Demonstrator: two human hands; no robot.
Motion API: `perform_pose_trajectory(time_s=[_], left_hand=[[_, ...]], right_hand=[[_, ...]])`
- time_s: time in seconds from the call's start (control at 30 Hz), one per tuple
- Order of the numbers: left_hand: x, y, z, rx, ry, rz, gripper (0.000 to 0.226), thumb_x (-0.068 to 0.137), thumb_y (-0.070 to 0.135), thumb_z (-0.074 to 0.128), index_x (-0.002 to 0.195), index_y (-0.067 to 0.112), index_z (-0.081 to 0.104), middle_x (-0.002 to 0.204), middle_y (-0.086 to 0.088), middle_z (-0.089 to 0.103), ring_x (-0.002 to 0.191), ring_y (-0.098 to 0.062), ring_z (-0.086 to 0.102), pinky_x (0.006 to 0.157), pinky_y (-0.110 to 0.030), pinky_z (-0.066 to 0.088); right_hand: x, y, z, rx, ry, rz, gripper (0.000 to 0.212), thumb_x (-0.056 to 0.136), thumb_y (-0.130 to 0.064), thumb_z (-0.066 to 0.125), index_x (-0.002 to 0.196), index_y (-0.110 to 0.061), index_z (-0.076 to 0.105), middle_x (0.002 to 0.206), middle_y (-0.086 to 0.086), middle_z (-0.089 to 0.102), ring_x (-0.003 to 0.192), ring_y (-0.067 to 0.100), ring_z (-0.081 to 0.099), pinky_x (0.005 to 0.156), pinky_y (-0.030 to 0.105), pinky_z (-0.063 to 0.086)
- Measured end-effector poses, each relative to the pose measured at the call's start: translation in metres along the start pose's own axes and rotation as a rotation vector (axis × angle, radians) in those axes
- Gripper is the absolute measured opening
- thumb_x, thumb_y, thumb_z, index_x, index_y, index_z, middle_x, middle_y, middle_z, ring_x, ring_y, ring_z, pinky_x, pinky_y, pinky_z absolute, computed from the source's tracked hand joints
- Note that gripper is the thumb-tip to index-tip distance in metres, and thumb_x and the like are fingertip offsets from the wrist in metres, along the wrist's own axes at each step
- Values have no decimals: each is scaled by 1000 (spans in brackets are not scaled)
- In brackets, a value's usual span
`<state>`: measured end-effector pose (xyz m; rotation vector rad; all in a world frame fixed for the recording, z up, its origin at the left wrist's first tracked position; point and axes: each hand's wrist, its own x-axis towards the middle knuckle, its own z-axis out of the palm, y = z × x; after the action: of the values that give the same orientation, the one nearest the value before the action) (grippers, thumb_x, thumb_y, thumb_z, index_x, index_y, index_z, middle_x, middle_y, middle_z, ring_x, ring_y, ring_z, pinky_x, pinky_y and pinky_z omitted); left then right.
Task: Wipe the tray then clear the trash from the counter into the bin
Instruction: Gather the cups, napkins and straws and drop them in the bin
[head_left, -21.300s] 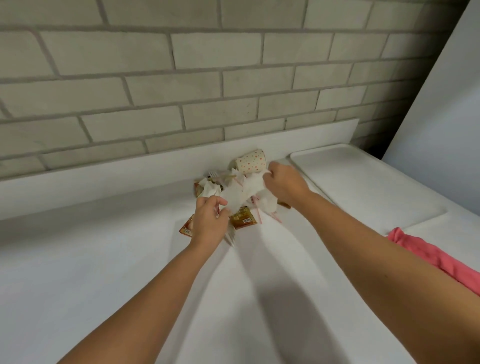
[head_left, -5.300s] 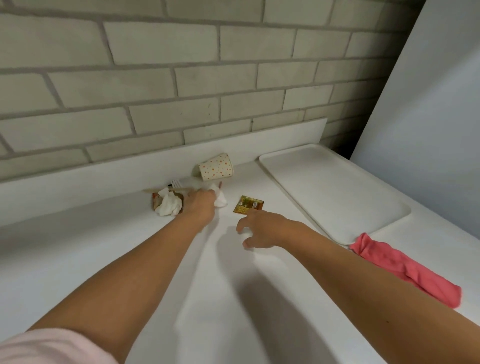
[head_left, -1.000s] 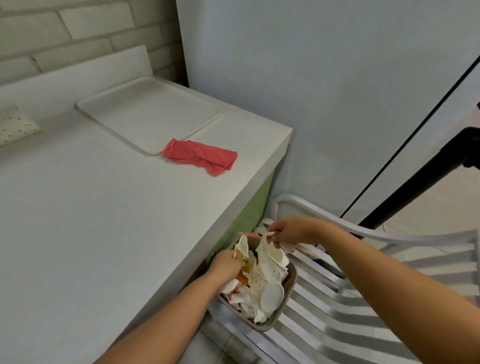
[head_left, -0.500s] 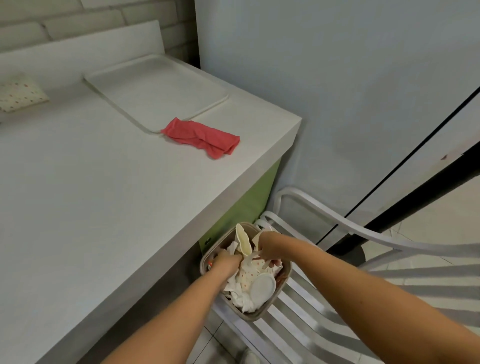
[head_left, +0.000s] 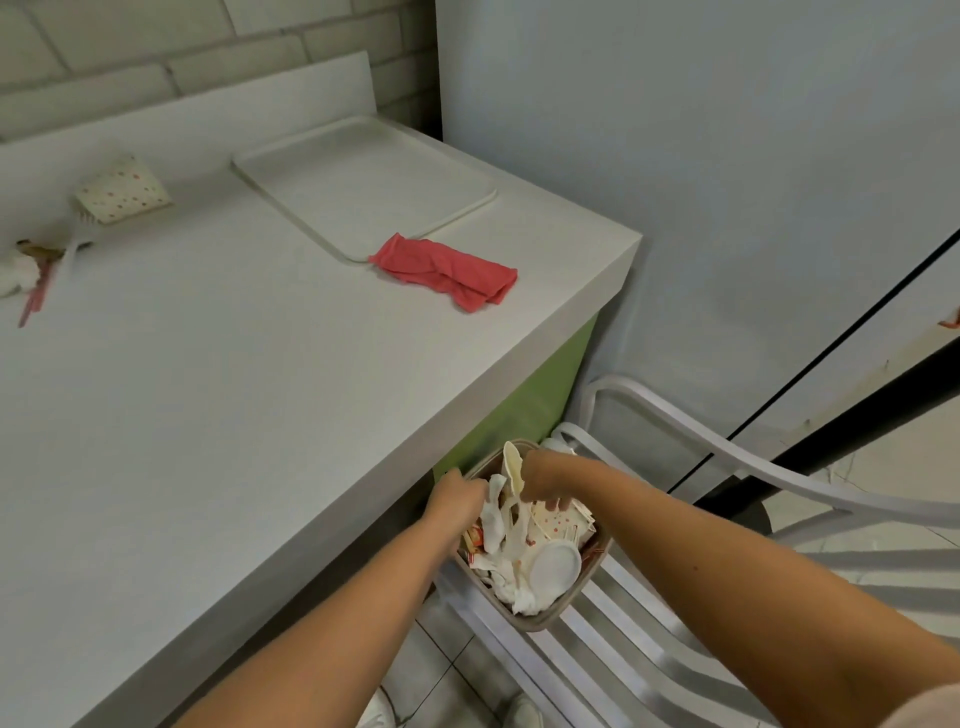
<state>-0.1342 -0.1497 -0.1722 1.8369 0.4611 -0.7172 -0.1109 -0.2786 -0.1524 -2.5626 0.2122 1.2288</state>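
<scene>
A small brown bin (head_left: 537, 618) stands on a white slatted chair beside the counter's front corner, heaped with napkins, a white lid and a dotted cup. Both my hands are in its top. My left hand (head_left: 456, 498) has its fingers buried among white napkins at the left rim. My right hand (head_left: 544, 482) presses down on the heap with its fingers spread. On the counter lie the white tray (head_left: 363, 179), a pink cloth (head_left: 448, 271), a dotted paper cup (head_left: 122, 192) on its side, a crumpled napkin (head_left: 11, 275) and a pink straw (head_left: 34, 297).
The white slatted chair (head_left: 670, 670) fills the floor to the right, its curved back rail (head_left: 727, 452) just behind the bin. A pale wall panel rises beside the counter's right end. A brick wall backs the counter (head_left: 218, 395).
Both hands have dropped from just above the bin into the heap. The straw and packets they carried a second ago are no longer seen in them.
</scene>
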Motion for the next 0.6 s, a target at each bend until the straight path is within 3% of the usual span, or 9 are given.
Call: perform_pose_trajectory(time_s=[0.03, 0.1, 0.17, 0.23, 0.3, 0.37, 0.47, 0.6], left_hand=[[-4, 4, 0, 26, -2, 24, 45, 89, 15, 46, 132, 4, 46, 125, -14, 57, 113, -29, 55, 100, -38, 45], [-10, 12, -2, 96, 5, 67, 42, 89, 15, 46, 129, 3, 48, 125, -15, 56, 115, -30, 55, 102, -42, 44], [-13, 19, -3, 167, -6, 116, 39, 89, 13, 45, 127, 3, 49, 126, -16, 57, 116, -30, 55, 100, -38, 45], [-19, 29, -6, 252, -36, 163, 36, 91, 16, 47, 126, 6, 51, 123, -13, 59, 112, -28, 57, 88, -30, 44], [-24, 37, -10, 340, -54, 221, 29, 91, 20, 49, 118, 11, 55, 111, -11, 62, 98, -25, 60, 77, -29, 43], [-31, 47, -16, 397, -50, 278, 21, 91, 20, 52, 107, 9, 59, 96, -10, 64, 84, -22, 60, 73, -30, 46], [-42, 65, -30, 436, -6, 369, 17, 90, 15, 53, 102, 8, 64, 96, -11, 69, 88, -26, 67, 83, -35, 56], [-56, 86, -60, 350, 99, 533, 18, 90, 8, 48, 85, 12, 64, 88, -8, 70, 74, -23, 69, 78, -38, 58]], right_hand=[[-3, -1, -5, -14, -1, -7, 34, 96, -12, 45, 126, 3, 45, 114, 20, 62, 94, 30, 67, 77, 37, 56], [-9, -6, -14, -41, -14, 3, 39, 96, -12, 41, 131, 3, 44, 119, 22, 62, 95, 31, 68, 67, 35, 56], [-16, -11, -23, -60, -51, 34, 37, 96, -14, 41, 126, 7, 50, 119, 22, 62, 94, 32, 69, 60, 32, 54], [-27, -20, -34, -94, -77, 39, 36, 98, -17, 43, 119, 11, 52, 115, 21, 65, 79, 28, 71, 59, 30, 54], [-40, -30, -46, -171, -77, 21, 31, 97, -21, 47, 100, 8, 59, 98, 18, 72, 50, 16, 64, 53, 25, 51], [-54, -40, -59, -256, -48, 9, 34, 97, -25, 48, 73, 0, 55, 69, 14, 73, 33, 10, 52, 45, 21, 44], [-75, -58, -81, -350, -10, -18, 36, 96, -24, 51, 64, -7, 48, 38, 2, 59, 38, 10, 47, 46, 21, 37], [-95, -88, -102, -442, 58, -94, 29, 94, -24, 51, 67, -13, 55, 30, -3, 52, 38, 9, 45, 47, 20, 35]])
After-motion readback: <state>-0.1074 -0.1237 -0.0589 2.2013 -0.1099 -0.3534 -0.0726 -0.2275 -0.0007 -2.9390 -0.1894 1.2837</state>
